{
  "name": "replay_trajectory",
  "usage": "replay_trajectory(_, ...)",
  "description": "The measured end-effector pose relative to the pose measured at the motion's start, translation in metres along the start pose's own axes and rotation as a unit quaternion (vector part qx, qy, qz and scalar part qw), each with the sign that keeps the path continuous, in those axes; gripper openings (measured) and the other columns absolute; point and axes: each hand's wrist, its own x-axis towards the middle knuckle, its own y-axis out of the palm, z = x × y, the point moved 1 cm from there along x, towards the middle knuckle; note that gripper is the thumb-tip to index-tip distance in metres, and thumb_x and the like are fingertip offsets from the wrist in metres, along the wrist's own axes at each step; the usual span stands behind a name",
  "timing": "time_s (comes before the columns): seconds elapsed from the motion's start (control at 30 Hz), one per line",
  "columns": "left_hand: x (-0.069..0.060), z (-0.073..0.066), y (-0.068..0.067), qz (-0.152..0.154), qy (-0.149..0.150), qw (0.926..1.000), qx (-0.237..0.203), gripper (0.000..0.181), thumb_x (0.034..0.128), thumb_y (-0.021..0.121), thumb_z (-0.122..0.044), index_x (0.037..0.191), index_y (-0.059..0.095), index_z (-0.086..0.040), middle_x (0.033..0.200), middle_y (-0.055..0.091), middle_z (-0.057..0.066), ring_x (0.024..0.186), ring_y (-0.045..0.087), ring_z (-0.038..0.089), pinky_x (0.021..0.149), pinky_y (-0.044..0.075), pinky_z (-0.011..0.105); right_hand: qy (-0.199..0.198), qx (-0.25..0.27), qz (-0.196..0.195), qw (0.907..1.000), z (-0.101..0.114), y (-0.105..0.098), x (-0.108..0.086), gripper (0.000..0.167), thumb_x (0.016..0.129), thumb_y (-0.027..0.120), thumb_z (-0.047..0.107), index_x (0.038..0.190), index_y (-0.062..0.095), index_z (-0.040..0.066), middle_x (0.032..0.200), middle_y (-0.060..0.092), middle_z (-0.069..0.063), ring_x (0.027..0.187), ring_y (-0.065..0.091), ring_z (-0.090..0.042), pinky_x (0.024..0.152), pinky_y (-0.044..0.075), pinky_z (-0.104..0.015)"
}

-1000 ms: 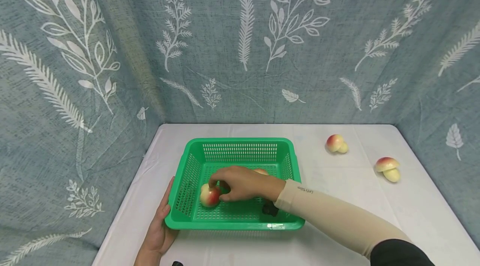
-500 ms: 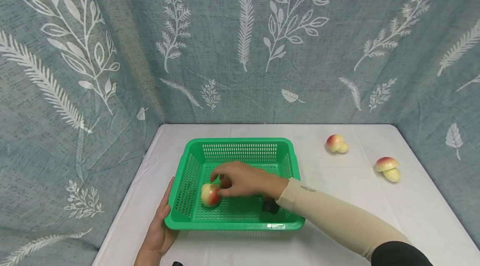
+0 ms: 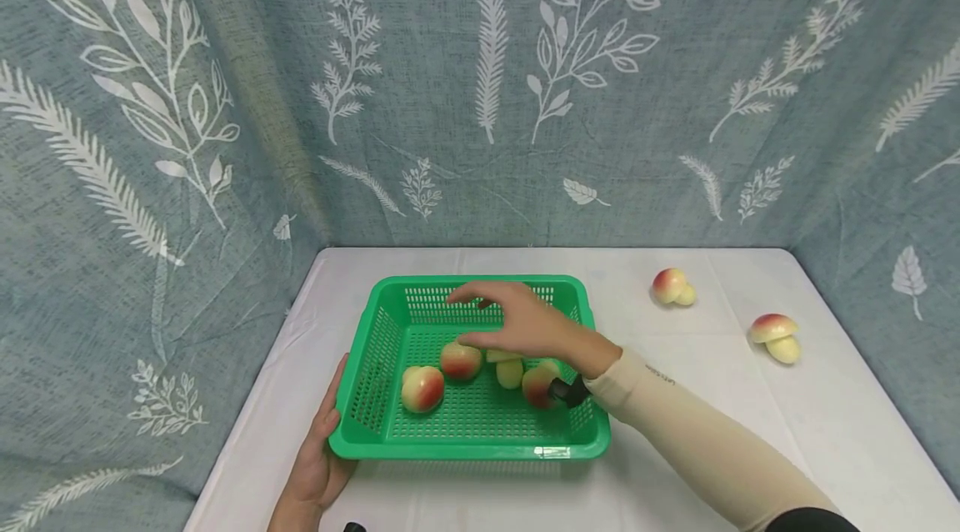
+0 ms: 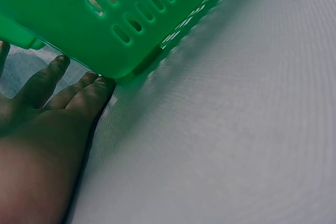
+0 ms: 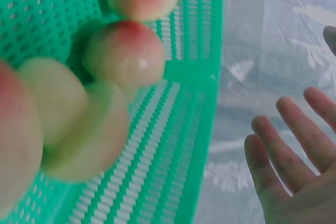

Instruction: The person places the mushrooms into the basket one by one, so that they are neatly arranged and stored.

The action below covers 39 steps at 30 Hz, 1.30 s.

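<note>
Firstly, head view: one green basket (image 3: 469,453), on a white desk (image 3: 465,499), contained four red-and-cream mushroom-shaped pieces (image 3: 422,389); two loose pieces (image 3: 776,338) lay to the right. Left hand (image 3: 321,465), fingers straight, rested against the basket's left side; right hand (image 3: 525,319), spread, hung above it. Left wrist view: extended fingers met the basket's lower edge. Right wrist view: fingers stood spread, clear of the pieces.

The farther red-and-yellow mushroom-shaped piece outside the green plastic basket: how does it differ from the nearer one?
The farther red-and-yellow mushroom-shaped piece lies closer to the green basket; the nearer piece lies farther right.
The farther piece shows a rounder cap, its stalk poking out at one side; the nearer piece shows a flatter cap above more visible stalk.
Both have pale yellow stalks and lie on white cloth.
</note>
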Motion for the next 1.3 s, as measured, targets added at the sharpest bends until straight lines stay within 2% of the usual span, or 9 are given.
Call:
replay_trajectory(0.17,0.001,0.001,0.0,-0.001,0.003,1.0,0.001,0.071,0.1123,0.031,-0.042,0.176,0.003,-0.034,0.182,0.003,-0.012,0.159,0.015,-0.003,0.12,0.028,0.021,-0.001,0.013,-0.038,0.9992,-0.006,-0.021,-0.012,0.051,0.098,0.083,0.028,0.145,0.067,0.016,0.143,0.068,0.004,0.128,0.065,-0.018,0.109,0.052,-0.049)
replay_trajectory(0.33,0.002,0.002,0.0,0.002,0.002,1.0,-0.002,0.07,0.1128,0.03,-0.042,0.176,0.001,-0.034,0.182,0.003,-0.013,0.159,0.014,-0.004,0.12,0.027,0.02,-0.01,0.022,-0.071,0.9972,-0.013,-0.041,-0.022,0.051,0.098,0.084,0.023,0.144,0.067,0.01,0.142,0.069,-0.005,0.129,0.066,-0.028,0.109,0.052,-0.052)
replay_trajectory(0.5,0.004,0.001,-0.001,0.003,-0.002,1.0,0.002,0.07,0.1126,0.03,-0.042,0.176,0.001,-0.035,0.182,0.001,-0.012,0.16,0.012,-0.002,0.12,0.027,0.02,0.007,0.021,-0.103,0.9944,-0.017,-0.059,-0.032,0.053,0.097,0.085,0.021,0.146,0.067,0.014,0.146,0.067,-0.002,0.135,0.062,-0.025,0.113,0.049,-0.047)
replay_trajectory(0.63,0.005,-0.001,-0.002,-0.008,-0.009,0.9999,0.011,0.071,0.1119,0.032,-0.043,0.176,0.003,-0.036,0.182,0.001,-0.01,0.161,0.012,0.0,0.119,0.028,0.021,0.025,0.034,-0.124,0.9914,-0.024,-0.069,-0.042,0.054,0.097,0.085,0.019,0.148,0.065,0.013,0.148,0.065,0.001,0.136,0.061,-0.023,0.114,0.047,-0.05)
replay_trajectory(0.77,0.006,-0.002,-0.002,-0.016,-0.015,0.9996,0.015,0.071,0.1113,0.033,-0.044,0.176,0.004,-0.036,0.182,0.002,-0.01,0.162,0.011,0.002,0.119,0.029,0.021,0.028,0.048,-0.141,0.9885,-0.032,-0.075,-0.053,0.055,0.098,0.084,0.015,0.149,0.064,0.012,0.149,0.064,0.0,0.138,0.059,-0.026,0.115,0.046,-0.053)
replay_trajectory(0.93,0.006,-0.002,-0.002,-0.01,-0.014,0.9998,0.01,0.071,0.1118,0.031,-0.044,0.176,0.002,-0.036,0.182,0.0,-0.01,0.16,0.014,-0.002,0.119,0.029,0.021,0.045,0.043,-0.165,0.9843,-0.041,-0.085,-0.07,0.054,0.098,0.083,0.013,0.148,0.064,0.015,0.147,0.066,-0.004,0.136,0.06,-0.024,0.115,0.046,-0.047)
replay_trajectory(1.1,0.005,-0.001,-0.002,-0.004,-0.006,1.0,0.006,0.07,0.1123,0.03,-0.043,0.176,0.001,-0.035,0.182,0.001,-0.01,0.157,0.02,-0.005,0.119,0.029,0.023,0.054,0.049,-0.189,0.9793,-0.048,-0.097,-0.085,0.052,0.099,0.082,0.008,0.148,0.064,0.011,0.147,0.065,-0.009,0.136,0.06,-0.025,0.114,0.047,-0.045)
replay_trajectory(1.3,0.006,-0.002,-0.002,-0.007,-0.01,0.9999,0.008,0.071,0.112,0.032,-0.044,0.176,0.002,-0.037,0.182,0.0,-0.011,0.161,0.011,0.0,0.119,0.028,0.02,0.07,0.035,-0.216,0.9732,-0.056,-0.109,-0.104,0.052,0.1,0.079,0.006,0.15,0.062,0.009,0.146,0.065,-0.01,0.136,0.06,-0.028,0.113,0.048,-0.044)
